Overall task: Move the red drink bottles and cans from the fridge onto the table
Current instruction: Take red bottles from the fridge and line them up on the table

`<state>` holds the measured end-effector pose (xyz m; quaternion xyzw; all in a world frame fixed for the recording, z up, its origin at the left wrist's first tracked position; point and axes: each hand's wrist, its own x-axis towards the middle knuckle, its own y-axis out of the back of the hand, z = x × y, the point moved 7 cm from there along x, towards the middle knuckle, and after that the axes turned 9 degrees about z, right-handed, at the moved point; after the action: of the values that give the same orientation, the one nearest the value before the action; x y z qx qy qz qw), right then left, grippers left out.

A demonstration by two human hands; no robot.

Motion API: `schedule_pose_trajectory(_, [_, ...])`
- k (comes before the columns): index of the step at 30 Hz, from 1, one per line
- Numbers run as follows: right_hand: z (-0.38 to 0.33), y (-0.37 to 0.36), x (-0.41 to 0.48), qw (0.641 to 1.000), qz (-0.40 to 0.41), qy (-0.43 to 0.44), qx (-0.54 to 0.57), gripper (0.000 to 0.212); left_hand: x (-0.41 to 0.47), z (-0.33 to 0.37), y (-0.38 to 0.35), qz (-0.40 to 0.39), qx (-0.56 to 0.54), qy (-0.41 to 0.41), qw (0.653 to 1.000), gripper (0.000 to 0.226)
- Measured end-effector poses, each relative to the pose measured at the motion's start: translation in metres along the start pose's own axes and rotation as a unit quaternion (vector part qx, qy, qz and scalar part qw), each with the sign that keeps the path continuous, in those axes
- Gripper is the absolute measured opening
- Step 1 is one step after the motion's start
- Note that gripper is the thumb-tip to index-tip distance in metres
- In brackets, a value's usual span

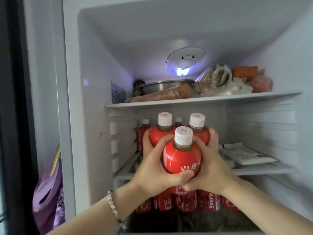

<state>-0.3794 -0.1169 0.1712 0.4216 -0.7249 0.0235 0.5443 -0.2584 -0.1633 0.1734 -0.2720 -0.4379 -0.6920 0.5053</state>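
Three red drink bottles with white caps are bunched together in front of the fridge's middle shelf. My left hand (153,164) and my right hand (209,164) wrap round the bunch from either side. The front bottle (182,157) sits between my thumbs. The back left bottle (160,135) and the back right bottle (199,133) stand behind it. Two more red bottles (144,133) stay at the back of the shelf. Below my hands, several red-labelled bottles or cans (186,200) fill the lower level.
The top shelf (203,99) holds a steel pan (167,85), a wrapped carrot and bagged food. A flat white packet (247,156) lies on the middle shelf at the right. A purple bag (49,192) hangs left of the fridge.
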Motion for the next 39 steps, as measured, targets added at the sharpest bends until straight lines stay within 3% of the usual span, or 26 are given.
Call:
schedule_pose_trajectory(8, [-0.050,0.014,-0.019,0.998,0.006,0.056,0.039,0.097,-0.030,0.050,0.029,0.039,0.026,-0.056,0.997,0.077])
schedule_pose_trajectory(13, [-0.093,0.007,-0.052,0.987,-0.013,0.129,0.096,0.098,-0.082,0.095,0.057,0.106,0.113,-0.060,0.986,0.074])
schedule_pose_trajectory(20, [-0.162,-0.015,-0.133,0.957,-0.108,0.185,0.196,0.099,-0.200,0.157,0.094,0.163,0.222,0.033,0.961,0.079])
schedule_pose_trajectory(29, [-0.316,-0.042,-0.259,0.876,-0.205,0.270,0.343,0.102,-0.371,0.293,0.163,0.262,0.399,0.123,0.870,0.076])
schedule_pose_trajectory(32, [-0.404,-0.034,-0.330,0.816,-0.247,0.340,0.397,0.101,-0.452,0.370,0.187,0.316,0.487,0.168,0.797,0.079])
schedule_pose_trajectory(34, [-0.437,-0.031,-0.361,0.798,-0.256,0.345,0.422,0.100,-0.487,0.408,0.193,0.327,0.517,0.153,0.776,0.079])
schedule_pose_trajectory(37, [-0.537,-0.001,-0.454,0.717,-0.292,0.388,0.500,0.102,-0.573,0.514,0.204,0.375,0.580,0.186,0.699,0.075])
schedule_pose_trajectory(39, [-0.572,0.015,-0.489,0.691,-0.301,0.382,0.535,0.103,-0.607,0.558,0.200,0.383,0.592,0.187,0.684,0.076])
